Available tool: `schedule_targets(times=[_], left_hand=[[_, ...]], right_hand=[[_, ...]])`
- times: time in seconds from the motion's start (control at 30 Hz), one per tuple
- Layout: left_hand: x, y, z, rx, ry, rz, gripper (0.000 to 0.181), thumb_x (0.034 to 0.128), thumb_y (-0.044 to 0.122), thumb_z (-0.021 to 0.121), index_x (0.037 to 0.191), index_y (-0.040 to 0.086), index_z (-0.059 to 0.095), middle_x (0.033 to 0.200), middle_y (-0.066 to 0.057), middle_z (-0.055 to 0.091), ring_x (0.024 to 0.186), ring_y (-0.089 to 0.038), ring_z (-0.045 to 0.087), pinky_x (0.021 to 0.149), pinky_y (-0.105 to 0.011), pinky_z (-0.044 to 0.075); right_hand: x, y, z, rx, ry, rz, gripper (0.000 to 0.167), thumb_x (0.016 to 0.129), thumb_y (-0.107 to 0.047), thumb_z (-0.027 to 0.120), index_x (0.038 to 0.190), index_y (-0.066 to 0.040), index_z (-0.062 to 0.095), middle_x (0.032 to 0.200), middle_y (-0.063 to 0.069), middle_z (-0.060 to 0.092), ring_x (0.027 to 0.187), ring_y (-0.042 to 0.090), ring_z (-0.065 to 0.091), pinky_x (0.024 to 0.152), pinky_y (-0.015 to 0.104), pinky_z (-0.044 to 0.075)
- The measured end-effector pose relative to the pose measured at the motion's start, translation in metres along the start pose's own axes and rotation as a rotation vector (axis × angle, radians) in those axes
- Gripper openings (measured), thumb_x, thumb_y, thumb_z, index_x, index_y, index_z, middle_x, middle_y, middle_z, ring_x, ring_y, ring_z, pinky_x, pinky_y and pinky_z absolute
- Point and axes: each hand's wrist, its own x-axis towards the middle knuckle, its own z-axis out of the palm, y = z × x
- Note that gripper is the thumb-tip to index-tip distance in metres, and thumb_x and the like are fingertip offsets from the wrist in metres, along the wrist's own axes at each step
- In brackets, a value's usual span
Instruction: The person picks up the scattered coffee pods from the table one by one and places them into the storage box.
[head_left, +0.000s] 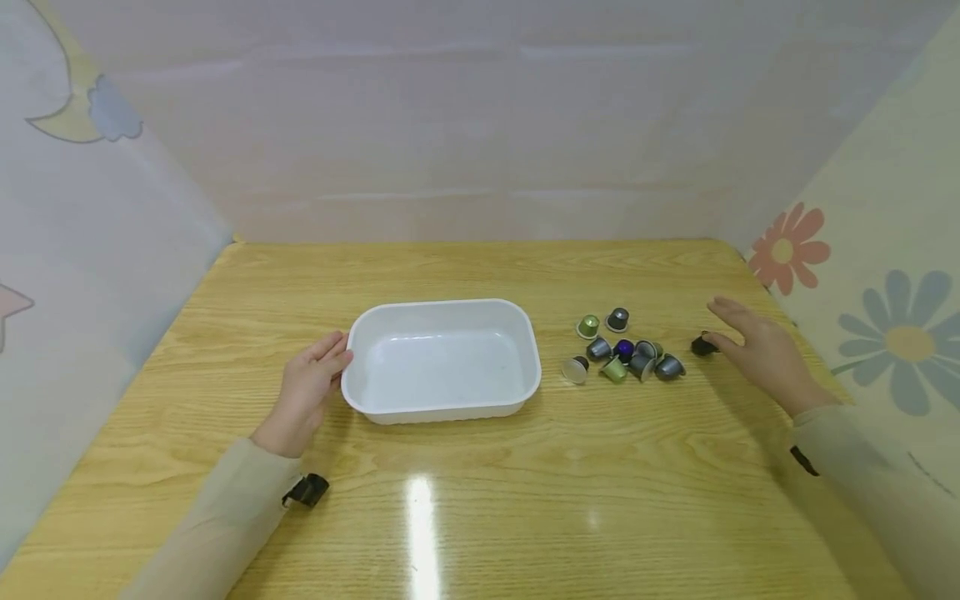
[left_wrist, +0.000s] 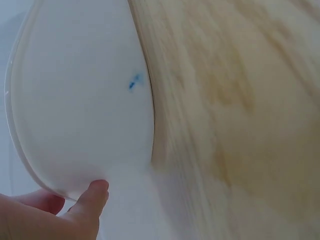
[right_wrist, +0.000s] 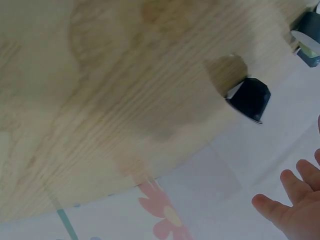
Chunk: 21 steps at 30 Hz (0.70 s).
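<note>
On the table stands a white plastic tray (head_left: pixel 442 412). My left hand (head_left: pixel 307 387) holds its left end, the thumb (left_wrist: pixel 97 192) against the outer wall and the fingers at the rim. A lone black coffee capsule (head_left: pixel 702 345) lies tipped on its side at the right. My right hand (head_left: pixel 765 358) is spread beside and over that capsule; in the right wrist view its fingers are apart from the black capsule (right_wrist: pixel 251 100) and hold nothing. Between tray and right hand lies a cluster of coffee capsules, among them a green capsule (head_left: pixel 588 325) and a purple capsule (head_left: pixel 623 350).
A dark capsule (head_left: pixel 618 318) stands at the back of the cluster, and a pale-lidded capsule (head_left: pixel 575 369) lies nearest the tray. The wooden table (head_left: pixel 525 508) meets pale walls at the back and sides. Printed flowers mark the right wall.
</note>
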Motion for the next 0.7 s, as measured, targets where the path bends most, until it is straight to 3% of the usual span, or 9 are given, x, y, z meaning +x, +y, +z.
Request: schedule_targets(times=[0.13,0.33,0.5,0.7], left_hand=[[0.000,0.000,0.002,0.015,0.015,0.002,0.055,0.1029,0.005,0.045,0.152,0.000,0.021,0.155,-0.013,0.028,0.139,-0.023,0.032,0.107,-0.033,0.033],[-0.003,0.000,0.004,0.002,0.032,-0.004,0.055,0.1034,0.006,0.044,0.152,0.000,0.021,0.155,-0.013,0.029,0.139,-0.022,0.032,0.109,-0.034,0.032],[-0.003,-0.001,0.005,-0.002,0.037,-0.004,0.054,0.1033,0.006,0.044,0.152,-0.001,0.022,0.155,-0.013,0.029,0.139,-0.022,0.032,0.109,-0.035,0.032],[-0.001,-0.002,0.005,-0.005,0.039,-0.003,0.054,0.1033,0.005,0.044,0.153,0.000,0.021,0.155,-0.012,0.028,0.139,-0.021,0.032,0.108,-0.033,0.033]], right_hand=[[0.001,0.006,0.002,-0.003,-0.023,-0.021,0.055,0.096,-0.014,0.062,0.141,0.010,0.040,0.146,0.032,0.034,0.119,0.059,0.039,0.089,0.067,0.036],[0.002,0.013,0.005,0.041,-0.103,0.010,0.058,0.097,-0.018,0.062,0.144,0.007,0.038,0.147,0.032,0.032,0.123,0.058,0.035,0.091,0.069,0.033],[0.004,0.020,0.007,0.061,-0.120,0.020,0.060,0.096,-0.018,0.064,0.144,0.006,0.039,0.145,0.033,0.035,0.123,0.057,0.036,0.091,0.068,0.033],[0.006,0.029,0.008,0.107,-0.201,0.094,0.066,0.097,-0.026,0.063,0.148,0.003,0.033,0.149,0.035,0.025,0.129,0.058,0.025,0.094,0.071,0.027]])
